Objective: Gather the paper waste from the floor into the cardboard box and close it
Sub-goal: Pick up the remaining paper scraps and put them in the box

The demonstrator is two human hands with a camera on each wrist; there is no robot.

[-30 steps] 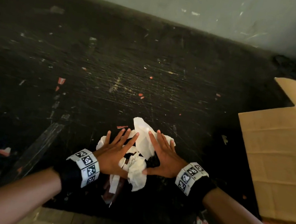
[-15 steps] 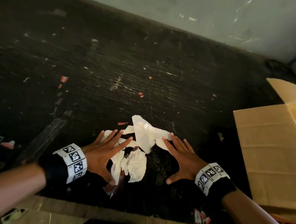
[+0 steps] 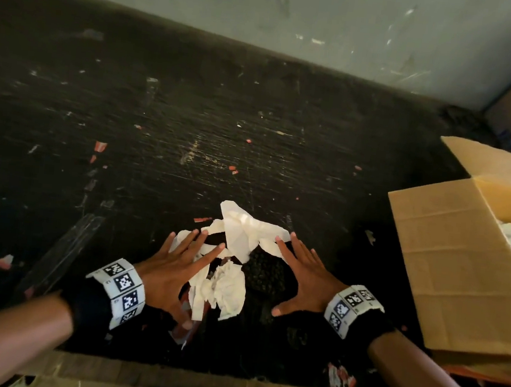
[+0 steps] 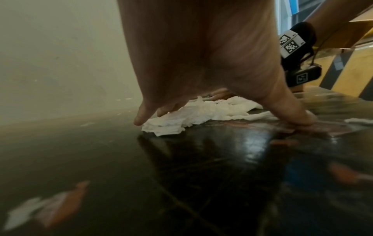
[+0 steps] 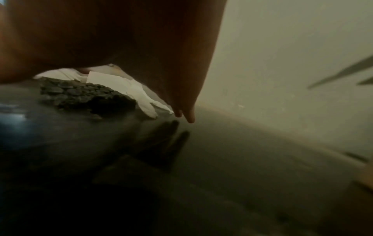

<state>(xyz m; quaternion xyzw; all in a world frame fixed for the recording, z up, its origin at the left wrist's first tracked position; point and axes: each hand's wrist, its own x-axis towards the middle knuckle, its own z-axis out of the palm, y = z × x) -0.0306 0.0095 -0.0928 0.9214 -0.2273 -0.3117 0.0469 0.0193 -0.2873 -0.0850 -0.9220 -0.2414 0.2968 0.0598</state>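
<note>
Paper waste: crumpled white paper pieces [image 3: 230,266] piled on dark scuffed floor [image 3: 157,151], near its front edge, w/ a dark textured scrap [image 3: 266,273] among them.
L hand: left hand [image 3: 173,274] flat, fingers spread, resting on pile's left side.
R hand: right hand [image 3: 308,277] flat, fingers spread, at pile's right side; fingertips touch paper.
Box: open brown cardboard box [image 3: 461,262] at floor's right edge, apart from pile; white paper inside.

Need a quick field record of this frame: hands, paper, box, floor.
left hand: fingers spread, on the left side of the pile
right hand: fingers spread, at the pile's right edge
paper pile: crumpled white pieces on the floor between the hands
cardboard box: right of the pile, flaps open, white paper inside
floor: dark, scattered small red scraps
</note>
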